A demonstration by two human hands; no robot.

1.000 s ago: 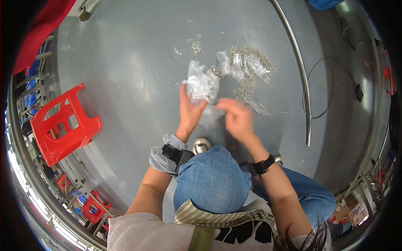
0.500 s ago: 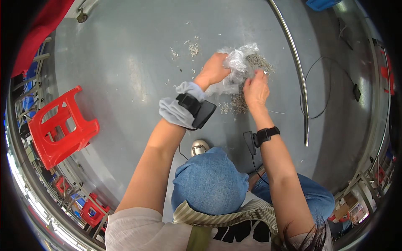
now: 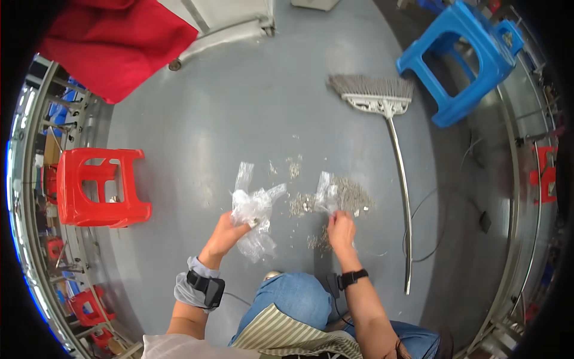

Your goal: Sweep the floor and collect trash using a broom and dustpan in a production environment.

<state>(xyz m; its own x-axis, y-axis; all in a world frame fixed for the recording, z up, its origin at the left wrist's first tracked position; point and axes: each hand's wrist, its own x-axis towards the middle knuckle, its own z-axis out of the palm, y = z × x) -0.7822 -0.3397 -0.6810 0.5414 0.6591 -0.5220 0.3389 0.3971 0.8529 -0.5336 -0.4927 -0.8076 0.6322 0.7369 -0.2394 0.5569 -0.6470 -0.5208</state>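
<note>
My left hand (image 3: pixel 226 230) grips a crumpled bunch of clear plastic bags (image 3: pixel 254 212) just above the grey floor. My right hand (image 3: pixel 341 227) reaches down to a pile of small grey metal bits (image 3: pixel 350 194) strewn on the floor, its fingers closed at the edge of a small clear bag (image 3: pixel 324 190) that stands among them. Whether the fingers pinch the bag or some bits I cannot tell. A flat clear bag (image 3: pixel 243 173) lies on the floor just beyond my left hand. Each wrist wears a dark band.
A broom (image 3: pixel 382 105) lies on the floor to the right of the pile, its long handle running toward me. A blue stool (image 3: pixel 463 57) stands at the far right, a red stool (image 3: pixel 98 188) at the left. Red cloth (image 3: pixel 113 42) hangs at the upper left. A thin cable (image 3: pixel 442 203) curls right of the broom.
The view has tilted, so the broom head and blue stool now show. My left hand has drawn back to the left with the bags, and my right hand has dropped to the pile.
</note>
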